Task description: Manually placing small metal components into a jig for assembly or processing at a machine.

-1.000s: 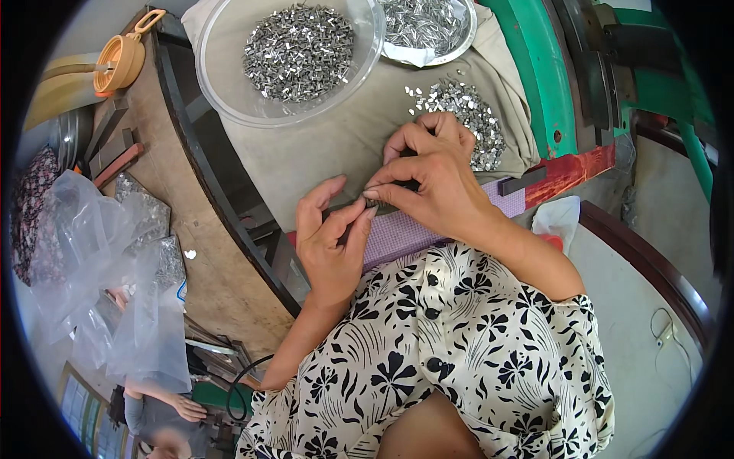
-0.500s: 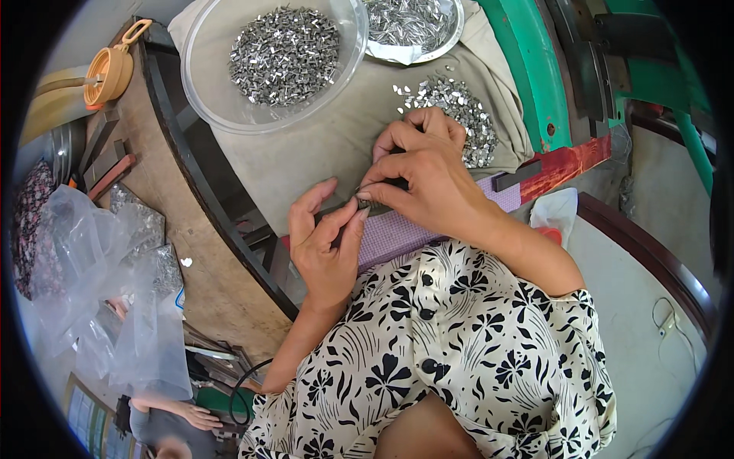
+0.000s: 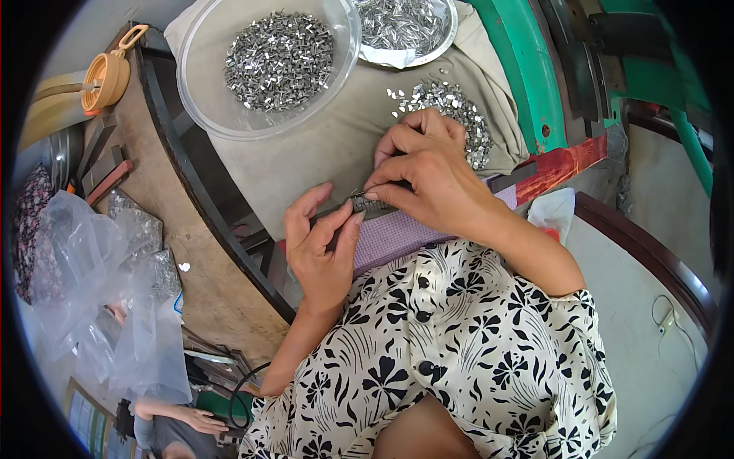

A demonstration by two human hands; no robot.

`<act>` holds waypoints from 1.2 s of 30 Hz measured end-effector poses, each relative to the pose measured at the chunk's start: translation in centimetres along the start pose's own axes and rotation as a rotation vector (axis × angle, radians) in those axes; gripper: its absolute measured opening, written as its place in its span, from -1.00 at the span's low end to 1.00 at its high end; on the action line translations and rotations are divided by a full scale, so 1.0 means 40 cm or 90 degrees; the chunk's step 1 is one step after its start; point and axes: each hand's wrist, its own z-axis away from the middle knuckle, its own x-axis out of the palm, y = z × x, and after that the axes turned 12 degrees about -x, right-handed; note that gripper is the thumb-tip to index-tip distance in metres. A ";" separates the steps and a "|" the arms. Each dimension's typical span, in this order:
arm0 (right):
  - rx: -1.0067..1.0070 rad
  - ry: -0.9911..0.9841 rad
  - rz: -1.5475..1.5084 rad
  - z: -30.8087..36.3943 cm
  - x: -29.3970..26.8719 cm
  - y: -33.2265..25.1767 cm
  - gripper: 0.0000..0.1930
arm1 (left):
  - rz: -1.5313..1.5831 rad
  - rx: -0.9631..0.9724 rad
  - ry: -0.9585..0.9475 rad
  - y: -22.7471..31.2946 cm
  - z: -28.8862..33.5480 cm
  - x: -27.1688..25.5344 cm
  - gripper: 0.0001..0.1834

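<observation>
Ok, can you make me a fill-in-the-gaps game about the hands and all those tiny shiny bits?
1. Both hands pinch one thin dark ____ between them.
2. The clear bowl holds a heap of small ____ bits.
3. The loose pile lies on the ____ cloth.
4. The right hand is ____ the purple mat.

Missing words: strip; metal; beige; above

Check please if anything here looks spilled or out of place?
Mostly tidy. One loose heap of small metal pieces lies straight on the beige cloth, outside the clear bowl and metal dish, with a few strays at its left edge. Both hands, left and right, hold a thin dark strip.
</observation>
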 end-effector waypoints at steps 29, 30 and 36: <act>0.009 0.045 0.060 0.026 -0.015 0.007 -0.85 | 0.003 -0.013 -0.005 0.005 -0.005 0.000 -0.70; 0.017 0.038 0.059 0.026 -0.011 0.006 -0.83 | 0.005 -0.011 -0.004 0.005 -0.005 0.000 -0.70; 0.008 0.039 0.044 0.019 -0.015 0.008 -0.83 | 0.008 -0.013 -0.005 0.004 -0.003 -0.002 -0.70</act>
